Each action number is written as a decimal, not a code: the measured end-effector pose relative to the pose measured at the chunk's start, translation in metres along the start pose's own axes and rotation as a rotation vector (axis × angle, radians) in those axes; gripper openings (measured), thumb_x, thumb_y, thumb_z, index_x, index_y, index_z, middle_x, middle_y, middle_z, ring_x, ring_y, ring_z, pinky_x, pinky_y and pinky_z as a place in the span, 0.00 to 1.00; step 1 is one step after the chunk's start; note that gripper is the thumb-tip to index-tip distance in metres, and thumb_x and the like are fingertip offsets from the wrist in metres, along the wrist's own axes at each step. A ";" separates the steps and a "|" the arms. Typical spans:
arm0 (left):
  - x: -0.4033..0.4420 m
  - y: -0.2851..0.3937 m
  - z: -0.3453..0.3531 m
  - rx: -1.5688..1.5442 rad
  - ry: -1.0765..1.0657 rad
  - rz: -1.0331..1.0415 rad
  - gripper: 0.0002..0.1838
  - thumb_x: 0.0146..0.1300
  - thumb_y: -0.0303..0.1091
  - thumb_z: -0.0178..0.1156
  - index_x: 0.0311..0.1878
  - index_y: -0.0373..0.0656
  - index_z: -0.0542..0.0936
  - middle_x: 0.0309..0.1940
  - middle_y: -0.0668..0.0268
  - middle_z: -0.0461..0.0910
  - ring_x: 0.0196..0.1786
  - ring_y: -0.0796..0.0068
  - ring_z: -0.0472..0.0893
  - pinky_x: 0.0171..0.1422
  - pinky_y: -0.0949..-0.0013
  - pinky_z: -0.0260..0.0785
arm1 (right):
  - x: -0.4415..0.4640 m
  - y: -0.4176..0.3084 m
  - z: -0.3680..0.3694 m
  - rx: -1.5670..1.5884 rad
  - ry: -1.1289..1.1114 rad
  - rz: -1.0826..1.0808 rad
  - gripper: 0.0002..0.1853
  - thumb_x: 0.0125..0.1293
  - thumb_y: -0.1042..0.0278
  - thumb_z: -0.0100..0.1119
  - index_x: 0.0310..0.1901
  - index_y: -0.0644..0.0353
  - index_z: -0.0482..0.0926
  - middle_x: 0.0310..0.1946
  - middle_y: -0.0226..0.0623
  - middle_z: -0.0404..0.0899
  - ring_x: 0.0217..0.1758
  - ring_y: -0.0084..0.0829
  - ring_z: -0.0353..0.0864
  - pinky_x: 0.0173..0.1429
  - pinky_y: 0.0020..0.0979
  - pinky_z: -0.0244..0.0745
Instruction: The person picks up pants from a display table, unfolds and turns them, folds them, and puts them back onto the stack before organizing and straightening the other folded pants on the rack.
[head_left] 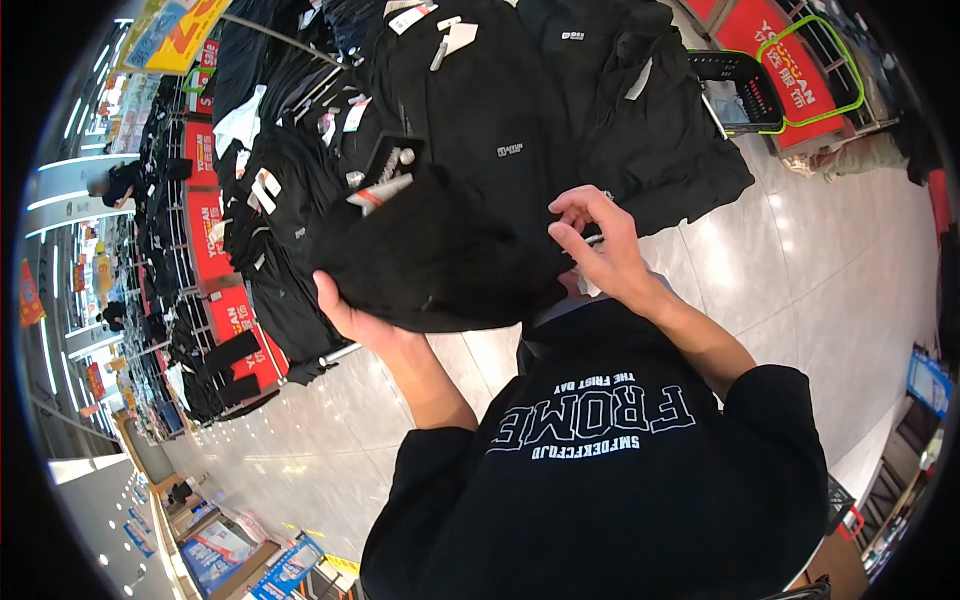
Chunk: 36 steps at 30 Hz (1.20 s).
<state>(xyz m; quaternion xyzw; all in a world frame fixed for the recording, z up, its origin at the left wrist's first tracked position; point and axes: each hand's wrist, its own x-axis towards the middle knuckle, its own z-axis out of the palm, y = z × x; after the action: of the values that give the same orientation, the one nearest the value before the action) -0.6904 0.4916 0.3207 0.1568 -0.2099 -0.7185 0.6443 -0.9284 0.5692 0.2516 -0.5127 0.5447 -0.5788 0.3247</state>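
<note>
A folded black garment (440, 260), probably trousers, is held up in front of my body. My left hand (360, 318) supports it at the lower left, with the thumb showing at the edge and the other fingers hidden underneath. Out of its top left side sticks a white and orange tag (382, 192). My right hand (605, 245) hovers by the garment's right end, thumb and forefinger curved and apart. Something small and white shows under that hand, too hidden to name. Beyond lie black garments with small white logos (510, 130), spread over the display.
White price tags (352, 115) hang among the clothes on the left. A black basket with a green handle (740, 90) stands at the upper right beside a red sign (790, 70). Red panels (210, 235) line the racks at left. Grey tiled floor (820, 250) extends right.
</note>
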 end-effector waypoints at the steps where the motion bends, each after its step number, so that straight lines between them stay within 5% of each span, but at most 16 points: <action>1: -0.002 -0.001 0.000 0.127 0.054 0.045 0.27 0.73 0.45 0.53 0.65 0.32 0.72 0.62 0.49 0.76 0.62 0.51 0.79 0.67 0.50 0.74 | -0.004 -0.003 -0.006 0.000 -0.119 0.004 0.21 0.61 0.64 0.73 0.52 0.63 0.78 0.44 0.38 0.79 0.42 0.31 0.81 0.49 0.32 0.76; 4: -0.014 -0.020 0.027 0.541 0.087 0.313 0.17 0.72 0.33 0.56 0.61 0.38 0.71 0.54 0.56 0.80 0.54 0.61 0.83 0.59 0.57 0.79 | -0.007 -0.034 -0.004 0.037 -0.359 -0.172 0.38 0.55 0.57 0.77 0.65 0.63 0.72 0.54 0.40 0.78 0.53 0.33 0.79 0.60 0.33 0.73; 6: -0.036 -0.041 0.050 0.756 0.093 0.308 0.19 0.67 0.24 0.61 0.59 0.40 0.69 0.48 0.61 0.78 0.49 0.68 0.82 0.58 0.62 0.78 | -0.007 -0.045 0.003 0.055 -0.458 -0.248 0.55 0.47 0.50 0.82 0.73 0.65 0.62 0.66 0.52 0.70 0.70 0.46 0.71 0.72 0.42 0.66; 10: -0.070 -0.071 0.087 1.366 -0.531 0.196 0.27 0.53 0.26 0.74 0.56 0.40 0.75 0.46 0.60 0.79 0.46 0.69 0.81 0.51 0.67 0.74 | -0.021 -0.035 -0.008 0.307 -0.439 -0.140 0.46 0.49 0.55 0.82 0.67 0.65 0.68 0.60 0.46 0.76 0.63 0.35 0.76 0.66 0.38 0.72; 12: -0.090 -0.085 0.111 1.252 -0.499 -0.031 0.27 0.52 0.30 0.76 0.54 0.37 0.77 0.46 0.58 0.80 0.48 0.62 0.82 0.52 0.65 0.75 | -0.030 -0.022 -0.034 0.412 -0.419 0.272 0.32 0.56 0.63 0.75 0.61 0.64 0.74 0.54 0.38 0.79 0.56 0.29 0.79 0.62 0.34 0.74; 14: -0.092 -0.088 0.108 1.304 -0.696 0.092 0.26 0.50 0.26 0.76 0.54 0.36 0.80 0.50 0.57 0.82 0.55 0.63 0.83 0.59 0.65 0.74 | -0.033 -0.007 -0.051 0.741 -0.339 0.374 0.20 0.63 0.69 0.67 0.56 0.63 0.77 0.50 0.32 0.82 0.52 0.25 0.81 0.59 0.32 0.76; 16: -0.098 -0.083 0.100 1.301 -0.618 0.154 0.20 0.53 0.22 0.72 0.51 0.34 0.81 0.46 0.56 0.84 0.53 0.62 0.83 0.58 0.64 0.75 | -0.031 -0.006 -0.055 0.944 -0.363 0.296 0.17 0.69 0.72 0.57 0.58 0.64 0.76 0.51 0.35 0.82 0.53 0.28 0.82 0.59 0.33 0.77; 19: -0.121 -0.081 0.072 0.960 -0.127 0.308 0.04 0.71 0.23 0.54 0.46 0.37 0.73 0.34 0.57 0.82 0.39 0.71 0.81 0.47 0.68 0.75 | -0.028 -0.018 -0.054 1.189 -0.277 0.698 0.17 0.73 0.68 0.55 0.59 0.64 0.76 0.52 0.42 0.82 0.54 0.35 0.84 0.60 0.36 0.79; 20: -0.117 -0.078 0.057 0.976 -0.029 0.452 0.06 0.69 0.24 0.60 0.46 0.37 0.73 0.35 0.61 0.81 0.37 0.76 0.81 0.46 0.73 0.74 | -0.028 -0.017 -0.053 1.199 -0.281 0.707 0.17 0.73 0.68 0.55 0.59 0.64 0.76 0.52 0.42 0.82 0.54 0.35 0.84 0.60 0.36 0.79; 23: -0.110 -0.070 0.008 1.131 0.043 0.250 0.26 0.69 0.36 0.62 0.66 0.39 0.68 0.61 0.56 0.76 0.62 0.70 0.74 0.64 0.65 0.68 | -0.020 -0.022 -0.049 1.338 -0.381 0.909 0.20 0.74 0.61 0.54 0.58 0.69 0.78 0.54 0.46 0.83 0.55 0.41 0.85 0.63 0.41 0.79; 27: -0.118 -0.082 -0.068 0.604 0.056 -0.157 0.32 0.69 0.38 0.63 0.71 0.39 0.64 0.68 0.55 0.71 0.71 0.67 0.69 0.72 0.63 0.64 | -0.013 -0.031 -0.029 1.414 -0.509 0.988 0.20 0.74 0.60 0.55 0.58 0.68 0.78 0.54 0.46 0.83 0.57 0.39 0.84 0.63 0.40 0.78; 29: -0.112 -0.077 -0.079 0.470 0.028 -0.140 0.35 0.69 0.36 0.62 0.75 0.38 0.61 0.72 0.59 0.68 0.74 0.63 0.68 0.78 0.58 0.61 | -0.008 -0.060 -0.022 1.189 -0.462 0.850 0.17 0.72 0.63 0.60 0.55 0.67 0.80 0.51 0.39 0.84 0.53 0.31 0.84 0.60 0.31 0.78; 30: -0.105 -0.067 -0.078 0.469 -0.083 -0.060 0.29 0.67 0.32 0.63 0.68 0.37 0.68 0.68 0.58 0.72 0.69 0.62 0.74 0.73 0.57 0.68 | -0.009 -0.061 -0.021 1.181 -0.462 0.853 0.17 0.72 0.63 0.60 0.55 0.67 0.80 0.51 0.39 0.84 0.53 0.31 0.84 0.60 0.31 0.78; 32: -0.103 -0.044 -0.078 0.479 0.078 0.070 0.18 0.63 0.23 0.63 0.55 0.38 0.74 0.58 0.59 0.79 0.59 0.64 0.81 0.65 0.58 0.74 | -0.002 -0.070 -0.018 0.771 -0.479 0.505 0.17 0.71 0.65 0.61 0.54 0.68 0.80 0.49 0.36 0.84 0.50 0.26 0.82 0.58 0.28 0.75; 34: -0.099 -0.012 -0.070 0.534 -0.078 0.186 0.16 0.56 0.12 0.60 0.46 0.37 0.77 0.42 0.65 0.82 0.45 0.76 0.82 0.56 0.70 0.74 | 0.013 -0.074 -0.011 0.626 -0.515 0.436 0.16 0.70 0.66 0.62 0.54 0.68 0.80 0.48 0.35 0.84 0.48 0.23 0.81 0.56 0.28 0.74; 36: -0.100 0.010 -0.052 0.590 0.019 0.255 0.19 0.53 0.10 0.61 0.48 0.36 0.77 0.40 0.65 0.83 0.43 0.76 0.83 0.54 0.72 0.74 | 0.026 -0.065 0.000 0.111 -0.668 -0.082 0.15 0.69 0.70 0.62 0.55 0.67 0.79 0.44 0.38 0.85 0.43 0.26 0.81 0.53 0.29 0.75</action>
<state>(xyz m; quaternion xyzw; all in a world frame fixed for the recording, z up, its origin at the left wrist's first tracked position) -0.6443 0.5851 0.2767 0.3160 -0.4212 -0.5386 0.6577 -0.9238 0.5577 0.3206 -0.6769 0.3551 -0.4203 0.4890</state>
